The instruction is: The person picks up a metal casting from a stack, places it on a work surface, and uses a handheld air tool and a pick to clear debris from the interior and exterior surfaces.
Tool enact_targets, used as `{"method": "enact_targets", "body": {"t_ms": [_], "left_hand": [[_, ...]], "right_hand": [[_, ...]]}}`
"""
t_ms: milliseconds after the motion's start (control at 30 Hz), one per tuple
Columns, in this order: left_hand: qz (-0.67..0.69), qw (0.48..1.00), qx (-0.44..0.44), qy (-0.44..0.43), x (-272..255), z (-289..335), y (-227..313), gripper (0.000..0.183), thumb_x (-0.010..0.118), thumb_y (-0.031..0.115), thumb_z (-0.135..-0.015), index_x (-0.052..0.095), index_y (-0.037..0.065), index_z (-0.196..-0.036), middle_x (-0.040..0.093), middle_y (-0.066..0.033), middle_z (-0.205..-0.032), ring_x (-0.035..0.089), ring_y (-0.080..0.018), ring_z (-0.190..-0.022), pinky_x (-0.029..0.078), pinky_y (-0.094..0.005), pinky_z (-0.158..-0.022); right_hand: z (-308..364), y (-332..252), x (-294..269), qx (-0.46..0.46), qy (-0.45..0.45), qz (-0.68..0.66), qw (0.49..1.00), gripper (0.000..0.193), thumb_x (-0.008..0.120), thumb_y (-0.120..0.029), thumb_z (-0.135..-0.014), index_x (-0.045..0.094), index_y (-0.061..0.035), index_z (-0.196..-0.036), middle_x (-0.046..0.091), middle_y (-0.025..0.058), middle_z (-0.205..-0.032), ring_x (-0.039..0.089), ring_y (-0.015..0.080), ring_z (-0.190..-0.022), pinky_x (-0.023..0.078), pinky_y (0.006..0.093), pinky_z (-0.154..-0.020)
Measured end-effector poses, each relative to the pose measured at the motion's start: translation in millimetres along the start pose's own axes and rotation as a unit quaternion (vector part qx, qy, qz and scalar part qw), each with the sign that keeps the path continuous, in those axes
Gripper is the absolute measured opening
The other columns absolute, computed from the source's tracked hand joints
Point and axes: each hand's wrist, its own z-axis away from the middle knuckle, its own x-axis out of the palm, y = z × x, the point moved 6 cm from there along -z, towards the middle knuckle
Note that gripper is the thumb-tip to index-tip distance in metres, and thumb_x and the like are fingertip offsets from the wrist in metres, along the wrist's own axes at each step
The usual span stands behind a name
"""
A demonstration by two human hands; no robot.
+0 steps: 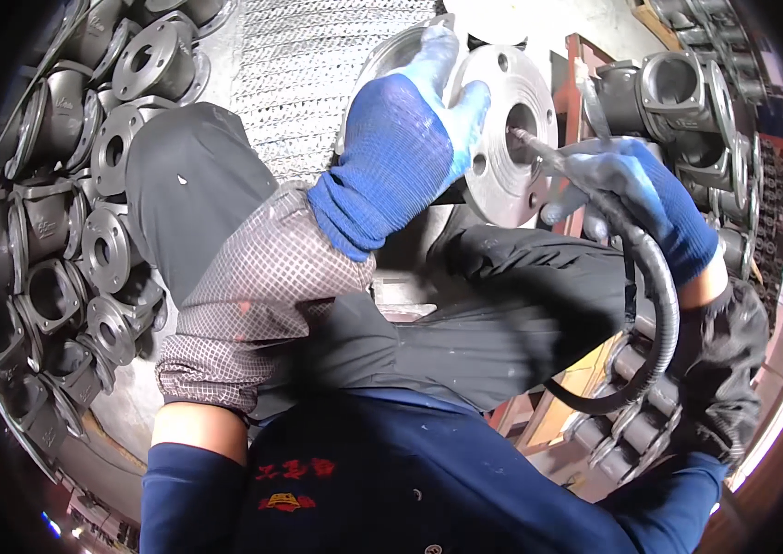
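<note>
A grey metal flanged casting (528, 85), with a round machined face, bolt holes and a central bore, is in front of me above my knees. My left hand (405, 129), in a blue knit glove with a pale coated palm, grips its body, thumb and fingers spread around the flange. In my right hand (630, 185), gloved the same way, is a flexible-shaft grinder (550, 159). Its thin tip points into the bore; whether it touches the wall I cannot tell. From the tool, the dark ribbed shaft (664, 305) loops down below my right wrist.
Similar flanged castings (114, 245) are stacked along the left, and more castings (678, 88) crowd the right side. A textured pale mat (285, 83) lies beyond my left knee. A reddish frame edge (578, 55) stands just right of the casting. Several castings (632, 425) sit below my right forearm.
</note>
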Motion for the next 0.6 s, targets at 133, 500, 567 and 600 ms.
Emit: {"method": "enact_targets", "body": {"t_ms": [133,500,567,600], "left_hand": [[0.023,0.999,0.031,-0.014,17.2,8.8,12.3,0.05,0.059,0.029,-0.082,0.049,-0.002,-0.121,0.061,-0.0206,-0.07,0.063,-0.032,-0.059,0.05,-0.0385,-0.053],[0.0,0.995,-0.035,-0.094,23.5,14.7,24.6,0.059,0.063,0.023,-0.081,0.042,0.003,-0.132,0.064,-0.0173,-0.079,0.063,-0.0254,-0.065,0.053,-0.0337,-0.065],[0.042,0.988,-0.067,-0.131,32.0,19.4,24.3,0.059,0.062,0.023,-0.083,0.039,0.003,-0.134,0.063,-0.0177,-0.086,0.063,-0.0244,-0.073,0.053,-0.0339,-0.069],[0.048,0.989,-0.049,-0.134,36.3,21.5,28.1,0.058,0.06,0.022,-0.085,0.038,0.003,-0.134,0.062,-0.0187,-0.093,0.063,-0.0239,-0.08,0.052,-0.0342,-0.073]], "right_hand": [[8.5,8.6,12.6,-0.067,0.016,0.059,0.996,0.036,0.055,-0.02,-0.082,0.06,0.0032,-0.108,0.065,0.0147,-0.072,0.062,0.018,-0.056,0.048,0.027,-0.05],[76.8,1.9,12.1,0.237,0.3,-0.276,0.882,0.039,0.049,-0.025,-0.089,0.057,0.0068,-0.11,0.062,0.0062,-0.067,0.053,0.0078,-0.052,0.038,0.0197,-0.041],[71.6,20.2,14.2,0.171,0.347,-0.304,0.871,0.035,0.049,-0.023,-0.089,0.06,0.0049,-0.107,0.064,0.006,-0.069,0.052,0.0072,-0.051,0.039,0.0198,-0.043],[66.6,27.9,17.5,0.161,0.415,-0.265,0.855,0.032,0.049,-0.021,-0.09,0.062,0.0036,-0.105,0.065,0.0056,-0.071,0.051,0.0064,-0.05,0.04,0.02,-0.044]]}}
